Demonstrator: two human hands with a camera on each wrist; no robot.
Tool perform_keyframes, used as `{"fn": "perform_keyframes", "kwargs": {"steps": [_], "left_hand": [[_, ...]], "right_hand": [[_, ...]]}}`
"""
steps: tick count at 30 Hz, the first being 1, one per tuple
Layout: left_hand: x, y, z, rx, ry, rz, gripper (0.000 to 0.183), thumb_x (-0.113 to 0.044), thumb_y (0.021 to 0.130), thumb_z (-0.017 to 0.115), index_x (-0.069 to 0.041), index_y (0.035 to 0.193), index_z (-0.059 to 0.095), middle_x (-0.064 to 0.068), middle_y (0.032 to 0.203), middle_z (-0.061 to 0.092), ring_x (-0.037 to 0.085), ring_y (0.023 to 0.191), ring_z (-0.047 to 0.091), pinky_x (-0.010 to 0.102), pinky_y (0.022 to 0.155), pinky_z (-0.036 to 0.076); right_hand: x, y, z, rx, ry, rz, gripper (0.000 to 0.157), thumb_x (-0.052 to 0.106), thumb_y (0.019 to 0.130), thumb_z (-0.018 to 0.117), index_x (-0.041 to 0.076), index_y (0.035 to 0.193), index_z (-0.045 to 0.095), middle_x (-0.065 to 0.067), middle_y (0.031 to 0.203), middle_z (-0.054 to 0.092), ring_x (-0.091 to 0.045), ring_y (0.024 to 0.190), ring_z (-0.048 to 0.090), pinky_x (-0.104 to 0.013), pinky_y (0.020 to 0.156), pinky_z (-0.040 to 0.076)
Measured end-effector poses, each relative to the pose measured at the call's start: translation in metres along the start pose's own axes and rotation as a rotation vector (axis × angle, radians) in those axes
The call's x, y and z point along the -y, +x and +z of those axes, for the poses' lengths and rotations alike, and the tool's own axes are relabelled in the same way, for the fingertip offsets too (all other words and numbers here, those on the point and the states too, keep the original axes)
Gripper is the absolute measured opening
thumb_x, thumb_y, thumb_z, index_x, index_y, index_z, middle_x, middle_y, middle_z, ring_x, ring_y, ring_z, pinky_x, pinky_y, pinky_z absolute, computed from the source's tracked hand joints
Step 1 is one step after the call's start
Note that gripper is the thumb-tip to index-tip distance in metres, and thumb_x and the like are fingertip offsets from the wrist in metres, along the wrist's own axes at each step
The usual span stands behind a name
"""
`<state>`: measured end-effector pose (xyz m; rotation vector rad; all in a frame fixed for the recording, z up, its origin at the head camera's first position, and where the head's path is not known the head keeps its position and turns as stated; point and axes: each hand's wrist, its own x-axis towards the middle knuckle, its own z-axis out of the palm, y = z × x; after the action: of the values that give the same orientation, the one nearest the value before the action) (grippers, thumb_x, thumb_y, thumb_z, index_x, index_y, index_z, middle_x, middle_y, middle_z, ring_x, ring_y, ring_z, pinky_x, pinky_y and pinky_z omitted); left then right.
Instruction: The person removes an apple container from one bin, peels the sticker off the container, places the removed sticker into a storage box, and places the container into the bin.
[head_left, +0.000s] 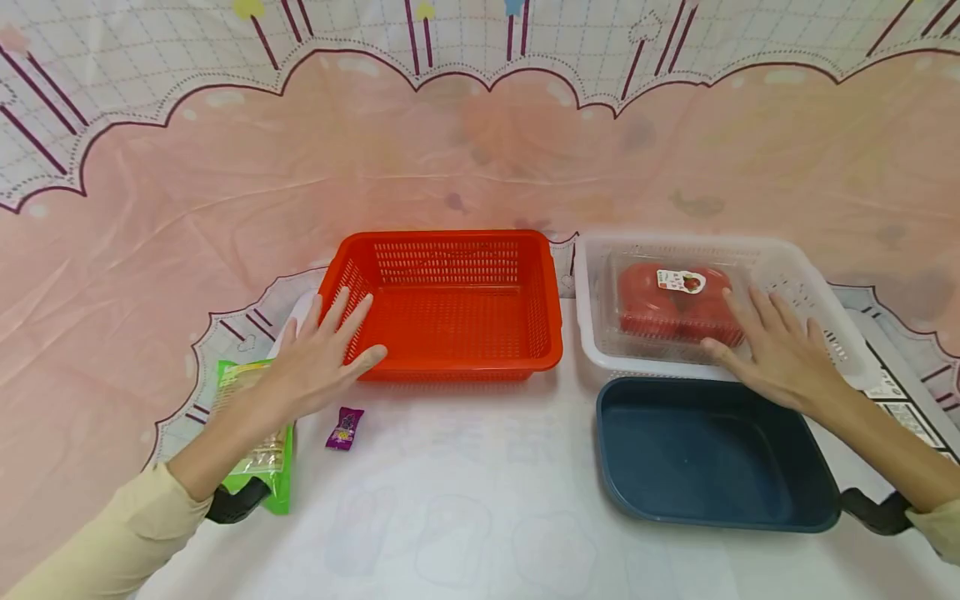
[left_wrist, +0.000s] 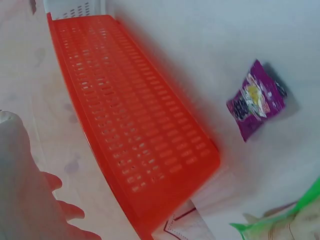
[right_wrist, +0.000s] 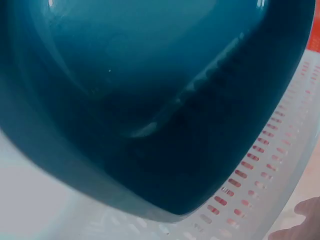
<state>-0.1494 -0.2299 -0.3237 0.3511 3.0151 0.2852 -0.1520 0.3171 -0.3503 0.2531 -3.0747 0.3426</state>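
Observation:
My left hand (head_left: 318, 362), fingers spread and holding nothing, hovers by the left front corner of the red basket (head_left: 450, 367). Below its wrist lies a green snack packet (head_left: 281, 475), partly covered by the forearm. A small purple wrapped candy (head_left: 345, 428) lies on the table just right of that packet; the left wrist view shows the candy (left_wrist: 256, 101) closer. My right hand (head_left: 783, 354), also spread and holding nothing, is over the right part of the white basket (head_left: 600, 350). Inside that basket sits a clear plastic box of red tomatoes (head_left: 648, 300) with a white label.
A dark blue basin (head_left: 705, 450) stands in front of the white basket, under the right forearm. White cloth (head_left: 450, 517) covers the near table. A pink patterned cloth (head_left: 300, 200) spreads behind the baskets. Black printed markings (head_left: 911, 417) show at the right edge.

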Motion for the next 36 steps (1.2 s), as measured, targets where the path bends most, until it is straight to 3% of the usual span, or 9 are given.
{"fn": "perform_keyframes", "kwargs": {"steps": [6, 24, 29, 36], "left_hand": [[-0.011, -0.001, 0.000, 0.005, -0.059, 0.023, 0.081, -0.067, 0.094, 0.035, -0.028, 0.157, 0.001, 0.011, 0.165, -0.004, 0.050, 0.148, -0.002, 0.073, 0.112, 0.001], [-0.038, 0.002, 0.008, 0.003, -0.172, 0.090, 0.077, -0.063, 0.096, 0.037, -0.029, 0.157, 0.006, 0.004, 0.165, 0.001, 0.044, 0.150, 0.002, 0.069, 0.115, 0.006], [-0.046, 0.004, 0.010, 0.010, -0.216, 0.099, 0.079, -0.068, 0.094, 0.035, -0.030, 0.157, 0.006, 0.004, 0.165, 0.003, 0.042, 0.151, 0.004, 0.065, 0.118, 0.006], [-0.059, 0.007, 0.013, 0.015, -0.274, 0.105, 0.080, -0.068, 0.093, 0.038, -0.032, 0.156, 0.005, 0.002, 0.165, 0.005, 0.037, 0.152, 0.005, 0.069, 0.114, 0.014]], "right_hand": [[-0.006, 0.006, -0.003, 0.020, 0.034, 0.014, 0.088, 0.057, 0.093, 0.046, 0.015, 0.157, 0.003, -0.029, 0.158, 0.011, -0.054, 0.143, 0.010, -0.083, 0.099, 0.009], [-0.027, 0.018, -0.008, -0.001, 0.080, -0.019, 0.080, 0.049, 0.096, 0.045, 0.012, 0.157, 0.009, -0.039, 0.151, 0.020, -0.058, 0.139, 0.019, -0.079, 0.100, 0.017], [-0.031, 0.023, -0.009, 0.013, 0.104, -0.014, 0.078, 0.049, 0.097, 0.044, 0.009, 0.156, 0.011, -0.041, 0.150, 0.019, -0.060, 0.137, 0.020, -0.078, 0.101, 0.018], [-0.034, 0.028, -0.011, 0.045, 0.135, 0.004, 0.078, 0.050, 0.098, 0.042, 0.008, 0.156, 0.010, -0.041, 0.151, 0.015, -0.062, 0.137, 0.017, -0.077, 0.104, 0.014]]}}
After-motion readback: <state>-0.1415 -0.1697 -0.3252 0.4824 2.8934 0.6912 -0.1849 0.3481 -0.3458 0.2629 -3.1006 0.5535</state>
